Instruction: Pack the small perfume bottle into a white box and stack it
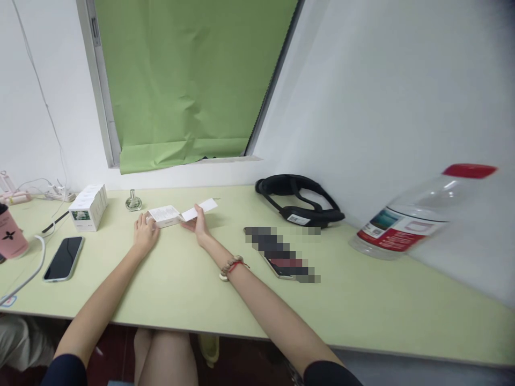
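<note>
A small white carton [164, 214] with fine print lies on its side on the table between my hands. My left hand [145, 230] is curled round its left end. At the other end my right hand [198, 225] pinches a white flap [205, 209] that sticks out to the right; whether it is part of the carton or a separate card I cannot tell. Behind my left hand stands a small glass perfume bottle [133, 201]. A row of white boxes [89, 206] with a flower picture on the front sits to the left.
On the left lie a phone [64, 259], a pink cup [11, 233] and a white cable [38, 262]. To the right are a black headset [300, 201], a partly blurred-out flat device [277, 252] and a large plastic bottle [402, 225]. The wall borders the table's back.
</note>
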A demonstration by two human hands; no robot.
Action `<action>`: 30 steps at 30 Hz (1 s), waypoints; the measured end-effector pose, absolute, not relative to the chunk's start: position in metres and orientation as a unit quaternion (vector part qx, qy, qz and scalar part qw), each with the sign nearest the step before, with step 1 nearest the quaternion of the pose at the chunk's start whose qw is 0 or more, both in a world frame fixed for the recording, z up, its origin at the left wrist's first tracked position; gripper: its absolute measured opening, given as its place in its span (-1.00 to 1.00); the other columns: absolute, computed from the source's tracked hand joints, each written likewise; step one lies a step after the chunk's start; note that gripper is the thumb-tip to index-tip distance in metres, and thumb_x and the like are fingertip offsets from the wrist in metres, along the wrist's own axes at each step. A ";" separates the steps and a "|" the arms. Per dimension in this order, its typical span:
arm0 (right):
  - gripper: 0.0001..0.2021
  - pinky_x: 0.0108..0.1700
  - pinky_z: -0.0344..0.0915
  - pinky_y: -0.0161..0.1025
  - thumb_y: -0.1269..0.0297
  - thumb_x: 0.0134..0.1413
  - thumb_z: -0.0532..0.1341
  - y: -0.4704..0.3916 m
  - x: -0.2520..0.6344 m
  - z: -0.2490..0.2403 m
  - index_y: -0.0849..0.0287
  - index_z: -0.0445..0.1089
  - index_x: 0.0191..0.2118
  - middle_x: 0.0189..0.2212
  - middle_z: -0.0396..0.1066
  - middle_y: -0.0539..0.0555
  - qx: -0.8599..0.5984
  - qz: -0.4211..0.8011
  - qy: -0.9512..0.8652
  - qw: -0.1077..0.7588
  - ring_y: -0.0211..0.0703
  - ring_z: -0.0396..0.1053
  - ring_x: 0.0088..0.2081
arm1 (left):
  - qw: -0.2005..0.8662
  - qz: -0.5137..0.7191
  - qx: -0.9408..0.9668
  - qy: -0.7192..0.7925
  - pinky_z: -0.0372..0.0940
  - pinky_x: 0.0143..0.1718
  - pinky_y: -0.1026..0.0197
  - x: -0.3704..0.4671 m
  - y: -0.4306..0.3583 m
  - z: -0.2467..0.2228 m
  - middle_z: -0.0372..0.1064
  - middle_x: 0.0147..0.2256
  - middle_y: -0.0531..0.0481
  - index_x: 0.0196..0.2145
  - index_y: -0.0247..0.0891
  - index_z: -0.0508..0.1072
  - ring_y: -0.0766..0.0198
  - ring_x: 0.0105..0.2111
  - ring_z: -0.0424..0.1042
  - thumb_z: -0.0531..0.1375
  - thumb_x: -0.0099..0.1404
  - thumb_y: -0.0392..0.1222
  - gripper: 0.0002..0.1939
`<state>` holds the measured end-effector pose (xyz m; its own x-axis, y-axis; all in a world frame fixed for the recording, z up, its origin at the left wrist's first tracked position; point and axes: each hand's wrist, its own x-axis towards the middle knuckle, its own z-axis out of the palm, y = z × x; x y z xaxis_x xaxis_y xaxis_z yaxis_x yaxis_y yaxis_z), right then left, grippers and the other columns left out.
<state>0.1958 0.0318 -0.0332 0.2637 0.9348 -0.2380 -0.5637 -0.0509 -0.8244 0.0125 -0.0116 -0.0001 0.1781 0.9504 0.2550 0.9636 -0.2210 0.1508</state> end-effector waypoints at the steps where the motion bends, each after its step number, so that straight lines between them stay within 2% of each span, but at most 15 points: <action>1: -0.51 -0.43 0.43 -0.27 -0.20 -0.05 0.20 0.031 0.196 -0.032 0.18 0.26 -0.26 -0.36 0.39 0.08 -0.452 0.573 -0.214 0.649 -0.14 0.39 -0.35 | 0.015 -0.162 -0.754 -0.636 -0.03 0.24 -0.03 0.013 -0.012 0.000 0.05 0.23 -0.23 0.04 -0.29 0.33 0.00 0.28 -0.07 0.00 0.37 -0.11 -0.64; 6: -0.49 -0.49 0.40 -0.25 -0.17 0.00 0.18 0.027 0.194 -0.033 0.25 0.29 -0.20 -0.26 0.43 0.18 -0.455 0.597 -0.285 0.596 -0.06 0.45 -0.31 | -0.059 -0.249 -0.660 -0.707 -0.02 0.24 -0.05 0.011 -0.010 0.001 -0.02 0.22 -0.34 -0.01 -0.37 0.35 -0.04 0.27 -0.04 -0.09 0.41 0.03 -0.55; 11: -0.50 -0.50 0.41 -0.23 -0.11 -0.03 0.21 0.026 0.190 -0.036 0.24 0.28 -0.13 -0.18 0.43 0.21 -0.445 0.609 -0.322 0.573 0.00 0.44 -0.22 | -0.098 -0.348 -0.627 -0.690 -0.05 0.27 0.06 0.006 -0.007 0.001 -0.14 0.23 -0.38 -0.01 -0.41 0.31 -0.02 0.27 -0.05 -0.04 0.39 0.04 -0.55; 14: -0.54 -0.51 0.41 -0.22 -0.06 -0.01 0.21 0.024 0.188 -0.035 0.22 0.29 -0.13 -0.21 0.43 0.19 -0.445 0.610 -0.328 0.567 -0.02 0.43 -0.24 | -0.072 -0.390 -0.623 -0.675 -0.03 0.27 0.06 0.005 -0.006 -0.001 -0.18 0.23 -0.33 -0.01 -0.36 0.30 0.01 0.26 -0.04 0.00 0.38 -0.01 -0.61; 18: -0.54 -0.49 0.41 -0.23 -0.03 -0.05 0.26 0.021 0.188 -0.035 0.19 0.28 -0.12 -0.28 0.43 0.16 -0.438 0.613 -0.351 0.556 -0.03 0.43 -0.28 | -0.007 -0.412 -0.615 -0.673 0.00 0.25 0.01 0.007 -0.005 -0.001 -0.13 0.21 -0.30 -0.04 -0.30 0.30 0.03 0.26 -0.04 -0.01 0.37 -0.09 -0.69; 22: -0.49 -0.49 0.42 -0.22 -0.07 -0.07 0.25 0.018 0.187 -0.034 0.18 0.26 -0.09 -0.23 0.41 0.17 -0.415 0.620 -0.373 0.552 0.02 0.43 -0.21 | 0.060 -0.406 -0.614 -0.674 -0.03 0.25 -0.02 0.007 -0.009 0.009 -0.16 0.25 -0.30 -0.04 -0.28 0.32 0.05 0.32 -0.18 -0.03 0.38 -0.12 -0.70; 26: -0.50 -0.51 0.41 -0.24 0.01 -0.17 0.29 0.016 0.187 -0.030 0.14 0.25 -0.11 -0.21 0.38 0.13 -0.413 0.607 -0.367 0.571 0.01 0.39 -0.15 | 0.113 -0.392 -0.625 -0.665 -0.11 0.27 -0.10 0.002 -0.011 0.021 -0.23 0.30 -0.28 -0.03 -0.28 0.36 -0.01 0.35 -0.32 -0.05 0.39 -0.14 -0.69; 28: -0.50 -0.51 0.42 -0.24 0.03 -0.19 0.29 0.016 0.187 -0.029 0.12 0.24 -0.10 -0.21 0.38 0.11 -0.411 0.607 -0.359 0.578 0.00 0.38 -0.15 | 0.114 -0.393 -0.637 -0.653 -0.09 0.26 -0.12 -0.001 -0.010 0.022 -0.22 0.30 -0.29 -0.05 -0.28 0.36 -0.02 0.34 -0.26 -0.06 0.39 -0.14 -0.69; 30: -0.50 -0.49 0.43 -0.23 0.00 -0.18 0.26 0.016 0.188 -0.027 0.13 0.24 -0.10 -0.22 0.38 0.11 -0.407 0.615 -0.346 0.579 0.00 0.38 -0.15 | 0.099 -0.403 -0.651 -0.635 -0.01 0.23 -0.11 -0.004 -0.008 0.020 -0.19 0.29 -0.31 -0.07 -0.28 0.36 -0.02 0.31 -0.11 -0.06 0.40 -0.12 -0.70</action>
